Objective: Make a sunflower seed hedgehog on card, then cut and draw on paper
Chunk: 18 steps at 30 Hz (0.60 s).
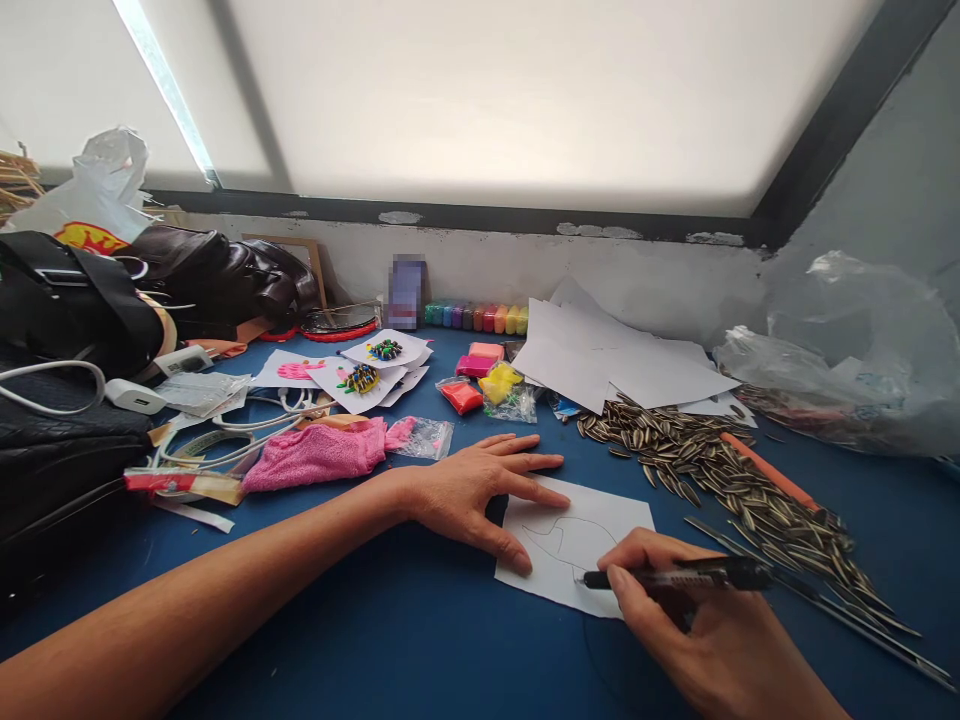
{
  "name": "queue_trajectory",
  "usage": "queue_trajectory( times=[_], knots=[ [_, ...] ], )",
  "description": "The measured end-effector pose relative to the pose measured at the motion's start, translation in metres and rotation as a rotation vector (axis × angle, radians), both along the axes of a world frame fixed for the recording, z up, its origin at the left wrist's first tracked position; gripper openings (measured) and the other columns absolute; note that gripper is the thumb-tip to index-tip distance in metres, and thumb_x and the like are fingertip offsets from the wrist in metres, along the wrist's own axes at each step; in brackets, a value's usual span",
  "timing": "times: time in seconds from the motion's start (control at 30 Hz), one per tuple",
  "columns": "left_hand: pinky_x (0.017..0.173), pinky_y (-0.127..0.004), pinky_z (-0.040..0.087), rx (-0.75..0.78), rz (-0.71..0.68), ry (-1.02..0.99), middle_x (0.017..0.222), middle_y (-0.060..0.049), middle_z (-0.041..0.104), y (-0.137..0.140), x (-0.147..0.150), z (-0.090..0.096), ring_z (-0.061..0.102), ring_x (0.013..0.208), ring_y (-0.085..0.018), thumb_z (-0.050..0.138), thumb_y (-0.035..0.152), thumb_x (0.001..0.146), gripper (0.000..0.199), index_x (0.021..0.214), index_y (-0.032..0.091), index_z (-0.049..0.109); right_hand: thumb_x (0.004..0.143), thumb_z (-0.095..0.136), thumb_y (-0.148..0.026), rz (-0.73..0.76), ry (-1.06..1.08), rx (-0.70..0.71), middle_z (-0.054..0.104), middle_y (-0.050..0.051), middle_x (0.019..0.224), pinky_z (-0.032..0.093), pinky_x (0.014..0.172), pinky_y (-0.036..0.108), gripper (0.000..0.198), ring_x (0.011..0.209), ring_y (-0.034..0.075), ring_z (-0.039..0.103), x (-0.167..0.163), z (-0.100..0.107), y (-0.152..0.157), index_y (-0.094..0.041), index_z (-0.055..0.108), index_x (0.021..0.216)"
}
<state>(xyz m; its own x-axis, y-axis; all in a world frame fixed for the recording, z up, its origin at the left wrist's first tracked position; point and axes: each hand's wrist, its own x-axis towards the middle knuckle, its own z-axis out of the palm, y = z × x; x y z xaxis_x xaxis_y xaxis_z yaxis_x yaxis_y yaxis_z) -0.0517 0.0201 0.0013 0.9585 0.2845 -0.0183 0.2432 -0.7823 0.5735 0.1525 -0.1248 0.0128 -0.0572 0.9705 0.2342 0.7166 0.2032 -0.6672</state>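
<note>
A small white sheet of paper (600, 510) lies on the blue tabletop (390, 610), with a thin curved outline drawn on it. My left hand (480, 495) rests flat with fingers spread, its thumb and index finger on the paper's left side. Between the fingers of my right hand (682, 610) is a black pen (690, 578), its tip at the paper near the lower part of the drawn line. Some of the right fingers are hidden behind the pen and hand.
Sunflower seeds (720, 470) spread to the right, with an orange stick (772, 472) among them. Larger white sheets (607, 345) lie behind. Colourful clay packets (480, 385), a pink cloth (319, 455), decorated paper pieces (360, 378), white cables (217, 440) and dark bags (67, 420) fill the left and back.
</note>
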Motion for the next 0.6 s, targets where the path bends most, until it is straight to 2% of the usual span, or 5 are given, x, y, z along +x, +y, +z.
queue_trajectory(
  times=[0.6],
  knots=[
    [0.118,-0.049,0.008,0.004,0.004,0.001,0.157,0.004,0.020,-0.0006,-0.0002,0.0011,0.006,0.147,-0.030,0.065,0.065,0.074,0.073,0.139,0.037,0.045,0.088,0.047,-0.032,0.018,-0.020,-0.008,0.053,-0.003,0.057,0.041,0.044,0.020,0.029,0.050,0.012,0.048,0.0029,-0.0013,0.0006,-0.023,0.061,0.065]
  ],
)
